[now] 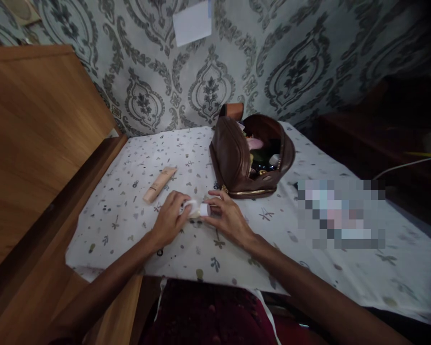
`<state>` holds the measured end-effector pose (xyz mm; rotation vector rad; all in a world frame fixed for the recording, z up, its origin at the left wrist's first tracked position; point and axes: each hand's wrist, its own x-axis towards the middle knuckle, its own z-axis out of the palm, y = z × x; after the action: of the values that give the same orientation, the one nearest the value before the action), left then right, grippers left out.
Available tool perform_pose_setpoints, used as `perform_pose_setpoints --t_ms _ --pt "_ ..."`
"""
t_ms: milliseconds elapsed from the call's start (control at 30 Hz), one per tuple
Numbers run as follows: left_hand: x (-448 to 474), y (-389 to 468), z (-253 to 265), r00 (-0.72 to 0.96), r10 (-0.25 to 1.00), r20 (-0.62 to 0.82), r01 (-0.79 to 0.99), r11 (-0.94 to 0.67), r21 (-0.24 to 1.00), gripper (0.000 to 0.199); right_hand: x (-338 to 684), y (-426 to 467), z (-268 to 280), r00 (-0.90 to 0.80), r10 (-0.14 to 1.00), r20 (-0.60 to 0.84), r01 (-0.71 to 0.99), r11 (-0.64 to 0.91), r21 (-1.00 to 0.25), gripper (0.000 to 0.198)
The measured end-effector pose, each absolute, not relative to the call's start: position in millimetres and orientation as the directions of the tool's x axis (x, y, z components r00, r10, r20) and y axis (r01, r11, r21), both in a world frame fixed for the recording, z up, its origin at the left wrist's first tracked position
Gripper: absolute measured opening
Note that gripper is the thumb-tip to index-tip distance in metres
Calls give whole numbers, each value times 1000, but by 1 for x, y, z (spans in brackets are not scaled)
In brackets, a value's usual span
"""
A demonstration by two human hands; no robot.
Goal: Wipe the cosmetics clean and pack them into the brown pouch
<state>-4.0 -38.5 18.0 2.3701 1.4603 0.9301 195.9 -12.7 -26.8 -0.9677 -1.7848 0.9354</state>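
A small whitish bottle (191,210), blurred in outline, lies sideways just above the cloth. My left hand (170,216) is closed around its left end. At the other end is a white cap (204,210), pinched between the thumb and fingers of my right hand (230,218). Whether cap and bottle are joined or slightly apart I cannot tell. A beige squeeze tube (160,185) lies on the cloth beyond my left hand. Behind my right hand stands a brown leather bag (233,155), unzipped, with a pink item and several small containers inside.
A white patterned cloth (111,215) covers the table. A wooden panel (39,143) rises on the left, and the patterned wall (143,100) closes off the back. To the right lies a pixelated item (337,213). A thin cable (398,166) hangs at the far right.
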Motion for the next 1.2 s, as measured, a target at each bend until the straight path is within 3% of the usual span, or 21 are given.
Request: perform_pose_setpoints --t_ms 100,200,500,567,667,767,933,1067,1200 --pt "19 -35 23 437 803 406 696 -587 413 20 196 -14 -21 -328 860 390 277 482 -831 24" --pt "22 -26 17 475 812 339 754 -574 320 24 196 -14 -20 -337 869 362 305 465 -831 27" --pt "-46 -17 -6 328 892 311 832 -428 352 29 193 -13 -26 -315 937 152 116 196 -974 33" --pt "-51 -20 -7 285 910 302 834 -391 390 29 192 -13 -25 -342 935 94 61 122 -991 36" --pt "-49 -21 -4 215 940 264 764 -330 554 29 191 -12 -23 -387 922 28 -25 20 -999 40" --pt "-45 -19 2 165 964 209 652 -266 710 34 191 -11 -22 -408 913 7 -104 -39 -994 42" --pt "-42 -16 5 33 994 106 501 -108 859 43 191 -9 -18 -379 925 -20 -210 -106 -972 43" --pt "-37 -15 5 -95 995 -14 348 47 936 48 190 -11 -16 -329 944 -6 -243 -90 -966 43" --pt "-33 -15 11 -63 984 -168 96 173 980 52 189 -13 -15 -265 964 20 -244 -47 -969 45"
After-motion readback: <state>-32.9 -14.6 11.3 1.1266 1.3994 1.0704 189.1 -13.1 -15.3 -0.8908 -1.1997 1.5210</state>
